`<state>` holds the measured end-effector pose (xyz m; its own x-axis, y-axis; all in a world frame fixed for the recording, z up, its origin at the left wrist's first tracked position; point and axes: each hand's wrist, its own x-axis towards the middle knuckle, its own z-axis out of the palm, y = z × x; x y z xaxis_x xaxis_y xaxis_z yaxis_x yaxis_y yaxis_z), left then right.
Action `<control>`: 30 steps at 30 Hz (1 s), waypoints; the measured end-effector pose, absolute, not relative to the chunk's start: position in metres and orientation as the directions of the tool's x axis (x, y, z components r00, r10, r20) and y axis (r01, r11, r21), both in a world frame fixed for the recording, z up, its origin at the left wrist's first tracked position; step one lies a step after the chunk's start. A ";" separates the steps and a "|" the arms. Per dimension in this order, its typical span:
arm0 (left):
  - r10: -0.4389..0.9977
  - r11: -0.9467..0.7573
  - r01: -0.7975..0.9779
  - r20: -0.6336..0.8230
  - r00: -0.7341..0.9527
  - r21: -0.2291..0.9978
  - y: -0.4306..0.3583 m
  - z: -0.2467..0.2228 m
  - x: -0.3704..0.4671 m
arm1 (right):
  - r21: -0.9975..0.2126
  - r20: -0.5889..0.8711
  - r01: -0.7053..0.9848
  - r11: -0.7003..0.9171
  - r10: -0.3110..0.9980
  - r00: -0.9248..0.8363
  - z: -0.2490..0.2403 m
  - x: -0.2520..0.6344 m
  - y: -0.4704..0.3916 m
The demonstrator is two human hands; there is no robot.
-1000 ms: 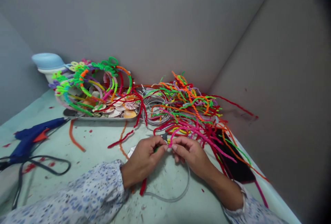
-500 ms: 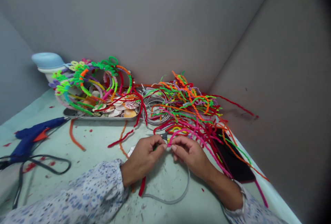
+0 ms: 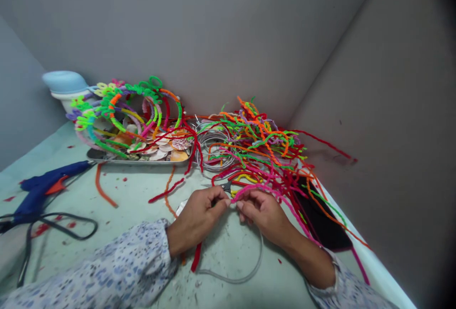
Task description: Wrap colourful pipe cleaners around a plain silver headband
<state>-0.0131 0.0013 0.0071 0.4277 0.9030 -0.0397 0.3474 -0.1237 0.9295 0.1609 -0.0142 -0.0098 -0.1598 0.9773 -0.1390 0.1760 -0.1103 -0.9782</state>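
Observation:
My left hand [image 3: 204,214] is closed in a pinch at the tip of a pink pipe cleaner [image 3: 257,187]. Close beside it, my right hand [image 3: 262,214] pinches the same pipe cleaner, which arches up over its fingers and trails off to the right. A grey wire [image 3: 239,280] curves below both hands; its right part runs up behind my right hand, and its left end meets a red fuzzy piece [image 3: 196,257] under my left wrist. My fingers hide whether the wire's tip is between them. Just beyond the fingertips lie pliers [image 3: 227,187] with red and yellow handles.
Behind stands a metal tray [image 3: 142,162] of shells with colourful pipe-cleaner hoops [image 3: 124,95] on it. A coil of wire [image 3: 213,149] and a pipe-cleaner heap [image 3: 265,133] lie beside it. Left is a blue glue gun [image 3: 50,183] with its cord; right, a dark phone-like slab [image 3: 326,223].
The pink pipe cleaner's arch by my right hand has dropped lower and flatter, with its tip leaning to the right. Both hands stay in nearly the same place.

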 end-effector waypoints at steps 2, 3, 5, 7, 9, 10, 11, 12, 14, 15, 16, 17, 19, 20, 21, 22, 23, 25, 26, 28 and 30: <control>0.903 -0.119 0.340 -0.041 0.428 0.933 0.001 0.007 -0.013 | -0.971 -0.153 0.208 -0.121 0.978 -0.143 -0.009 0.161 -0.015; 0.902 -0.117 0.337 -0.042 0.429 0.934 0.001 0.006 -0.013 | -0.966 -0.154 0.227 -0.121 0.979 -0.135 -0.009 0.161 -0.015; 0.902 -0.113 0.335 -0.045 0.430 0.936 0.001 0.006 -0.013 | -0.954 -0.154 0.276 -0.115 0.980 -0.123 -0.007 0.162 -0.016; 0.900 -0.105 0.334 -0.053 0.432 0.937 0.001 0.006 -0.013 | -0.944 -0.131 0.321 -0.083 0.983 -0.131 -0.007 0.163 -0.016; 0.899 -0.095 0.336 -0.064 0.433 0.937 0.001 0.006 -0.014 | -0.944 -0.071 0.330 -0.017 0.986 -0.152 -0.006 0.164 -0.017; 0.899 -0.093 0.339 -0.067 0.434 0.936 0.001 0.006 -0.014 | -0.947 -0.032 0.319 0.022 0.986 -0.165 -0.006 0.164 -0.016; 0.899 -0.094 0.345 -0.069 0.433 0.934 0.001 0.006 -0.014 | -0.951 0.002 0.305 0.057 0.984 -0.175 -0.006 0.164 -0.016; 0.898 -0.099 0.352 -0.068 0.434 0.931 0.001 0.006 -0.014 | -0.953 0.024 0.294 0.078 0.983 -0.182 -0.007 0.164 -0.016; 0.899 -0.126 0.367 -0.051 0.435 0.922 0.002 0.006 -0.014 | -0.955 0.024 0.286 0.079 0.982 -0.189 -0.007 0.164 -0.016; 0.899 -0.146 0.374 -0.034 0.437 0.916 0.002 0.006 -0.014 | -0.957 0.006 0.284 0.061 0.982 -0.191 -0.008 0.163 -0.015; 0.897 -0.170 0.378 -0.016 0.441 0.910 0.002 0.006 -0.014 | -0.958 -0.020 0.285 0.034 0.982 -0.186 -0.008 0.162 -0.015; 0.894 -0.194 0.383 0.002 0.447 0.903 0.002 0.006 -0.014 | -0.958 -0.051 0.288 0.004 0.982 -0.184 -0.009 0.162 -0.016; 0.886 -0.234 0.393 0.029 0.463 0.889 0.001 0.007 -0.014 | -0.956 -0.092 0.292 -0.038 0.981 -0.173 -0.009 0.160 -0.016; 0.881 -0.249 0.398 0.035 0.472 0.883 0.001 0.007 -0.014 | -0.954 -0.098 0.297 -0.044 0.980 -0.171 -0.010 0.160 -0.017; 0.878 -0.259 0.403 0.040 0.478 0.878 0.001 0.008 -0.013 | -0.953 -0.098 0.300 -0.044 0.981 -0.167 -0.011 0.159 -0.017; 0.877 -0.265 0.408 0.042 0.479 0.873 0.001 0.008 -0.013 | -0.953 -0.092 0.299 -0.039 0.982 -0.164 -0.011 0.159 -0.018; 0.877 -0.269 0.413 0.044 0.479 0.870 0.001 0.008 -0.013 | -0.955 -0.084 0.293 -0.033 0.984 -0.160 -0.012 0.159 -0.018; 0.877 -0.272 0.417 0.045 0.478 0.867 0.001 0.008 -0.012 | -0.963 -0.075 0.269 -0.031 0.985 -0.153 -0.014 0.158 -0.018; 0.877 -0.273 0.418 0.045 0.479 0.867 0.001 0.008 -0.012 | -0.967 -0.076 0.254 -0.036 0.986 -0.149 -0.015 0.158 -0.018; 0.873 -0.277 0.414 0.048 0.485 0.867 0.002 0.007 -0.012 | -0.972 -0.080 0.232 -0.045 0.986 -0.144 -0.016 0.158 -0.018; 0.869 -0.285 0.408 0.054 0.492 0.867 0.002 0.007 -0.012 | -0.973 -0.087 0.225 -0.054 0.987 -0.138 -0.017 0.159 -0.017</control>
<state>-0.0125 0.0019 0.0072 0.4918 0.8691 0.0537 0.4081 -0.2845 0.8675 0.1587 -0.0172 -0.0172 -0.1377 0.9867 -0.0869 0.2246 -0.0543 -0.9729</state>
